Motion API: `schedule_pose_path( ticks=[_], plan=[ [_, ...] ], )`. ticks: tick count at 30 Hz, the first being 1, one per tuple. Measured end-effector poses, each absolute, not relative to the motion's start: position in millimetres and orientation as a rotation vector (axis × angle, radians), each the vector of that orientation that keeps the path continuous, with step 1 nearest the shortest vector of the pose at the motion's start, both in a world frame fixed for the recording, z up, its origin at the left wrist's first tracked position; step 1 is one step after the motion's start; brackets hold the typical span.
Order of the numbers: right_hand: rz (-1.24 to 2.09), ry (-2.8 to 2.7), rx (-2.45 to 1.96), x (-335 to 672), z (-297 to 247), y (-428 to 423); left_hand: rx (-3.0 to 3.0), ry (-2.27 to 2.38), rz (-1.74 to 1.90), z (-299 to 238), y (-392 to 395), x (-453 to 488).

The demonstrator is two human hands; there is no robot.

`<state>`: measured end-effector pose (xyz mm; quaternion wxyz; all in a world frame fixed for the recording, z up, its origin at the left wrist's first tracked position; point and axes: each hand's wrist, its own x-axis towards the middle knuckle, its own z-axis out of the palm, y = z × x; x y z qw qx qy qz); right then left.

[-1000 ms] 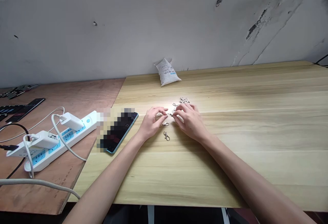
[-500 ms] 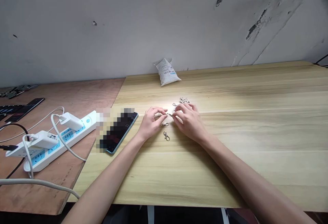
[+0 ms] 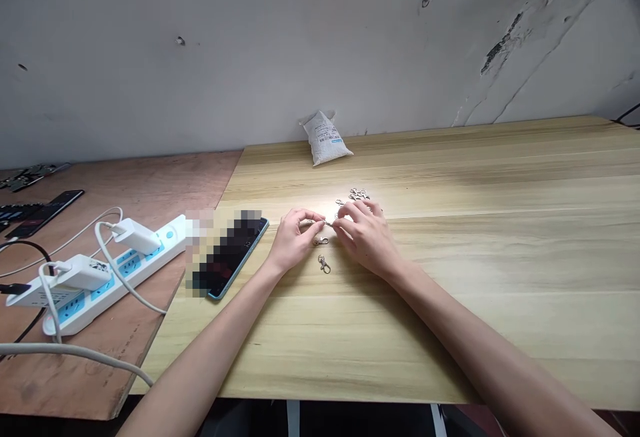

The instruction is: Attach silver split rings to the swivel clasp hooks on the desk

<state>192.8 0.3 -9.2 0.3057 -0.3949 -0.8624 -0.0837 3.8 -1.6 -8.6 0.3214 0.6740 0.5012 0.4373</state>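
Note:
Between my two hands a small metal lobster clasp (image 3: 329, 223) is pinched, mostly covered by fingers. My left hand (image 3: 294, 240) closes thumb and forefinger on its left end. The fingertips of my right hand (image 3: 364, 233) grip its right end. Just below my left fingertips lies a silver lobster clasp (image 3: 321, 241), and nearer to me on the wood is another clasp (image 3: 325, 264) with its hook toward the lower right. Beyond my right hand sits a small pile of similar metal clasps (image 3: 358, 194), partly hidden by the fingers.
A phone (image 3: 239, 260) lies left of my left forearm, partly pixelated. Farther left, a white power strip (image 3: 120, 277) with chargers and cables rests on a reddish board (image 3: 200, 170). A white plastic bag (image 3: 327, 140) stands by the wall at the back of the wooden table (image 3: 500, 243).
My left fingertips have closed in on the clasp, and the two hands are slightly closer together. The loose clasps stay where they were; the view has shifted a little.

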Motion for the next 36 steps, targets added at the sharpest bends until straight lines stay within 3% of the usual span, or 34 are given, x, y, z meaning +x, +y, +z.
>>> schedule_pose_path(
  ticks=[17,27,36],
  plan=[
    [0.186,-2.135,-0.984,192,-8,-2,1.384,1.116,1.156,-1,-1,4],
    [0.355,-2.048,-1.052,177,-9,-12,1.696,1.334,1.306,-1,-15,18],
    [0.395,-1.990,-1.041,184,-7,-9,1.477,1.068,1.211,-1,-3,7]
  ],
)
